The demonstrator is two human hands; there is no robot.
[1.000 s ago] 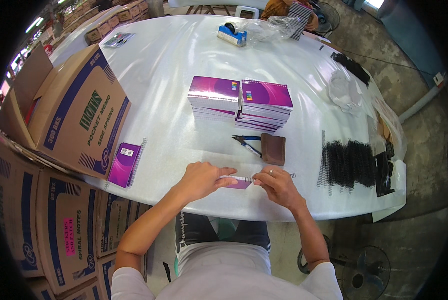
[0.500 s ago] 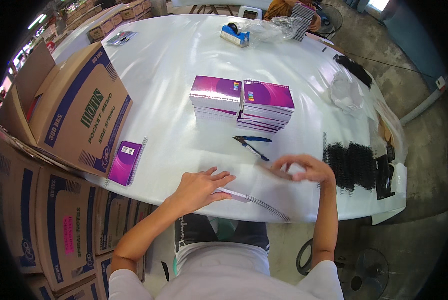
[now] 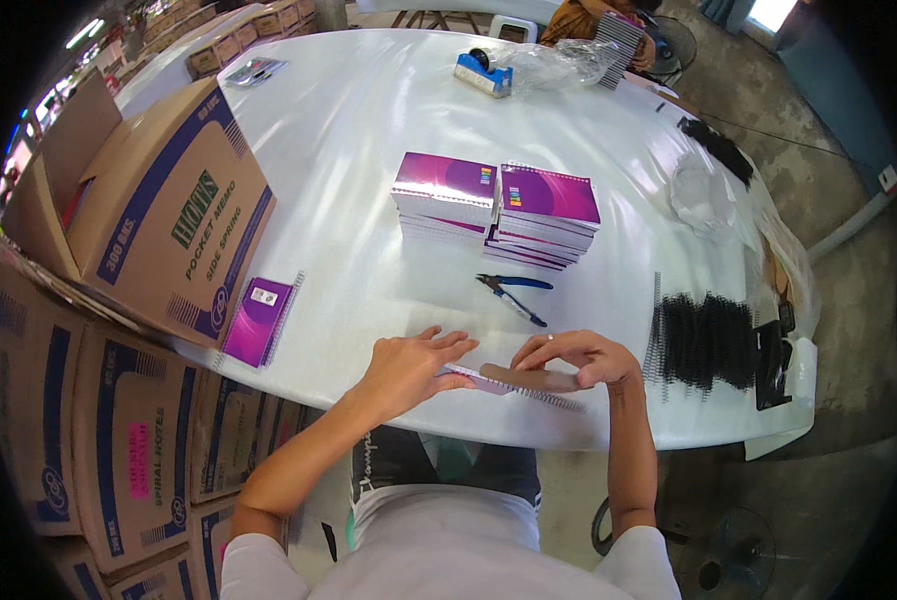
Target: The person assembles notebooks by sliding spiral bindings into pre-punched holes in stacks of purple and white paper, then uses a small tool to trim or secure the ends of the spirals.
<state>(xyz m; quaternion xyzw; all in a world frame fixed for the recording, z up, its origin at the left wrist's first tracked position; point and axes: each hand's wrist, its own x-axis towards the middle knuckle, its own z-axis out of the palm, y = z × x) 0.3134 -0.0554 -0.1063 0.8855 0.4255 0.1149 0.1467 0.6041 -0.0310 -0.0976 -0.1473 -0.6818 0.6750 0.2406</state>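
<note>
Near the table's front edge my left hand (image 3: 409,372) pinches a small notepad (image 3: 481,381), its thumb below and fingers above. A dark wire spiral (image 3: 554,402) runs out from the pad's edge toward the right. My right hand (image 3: 587,362) holds a flat brown strip with a rounded end (image 3: 529,378) over the place where the spiral meets the pad. Whether the strip touches the spiral I cannot tell. Beyond my hands lie blue-handled cutting pliers (image 3: 514,295). Behind them stand two stacks of purple spiral notepads, a left stack (image 3: 444,180) and a right stack (image 3: 549,195).
A heap of black spirals (image 3: 707,340) lies on the right. At left are an open carton (image 3: 174,215) and purple pads (image 3: 259,320). A blue tape dispenser (image 3: 484,75) and clear plastic (image 3: 569,65) sit at the back, near another person's hand (image 3: 646,50). Cartons (image 3: 134,440) are stacked lower left.
My right hand has moved left with the brown strip, bringing it from beside the pad to over the spiral. My left hand keeps its grip on the pad. The view has shifted slightly.
</note>
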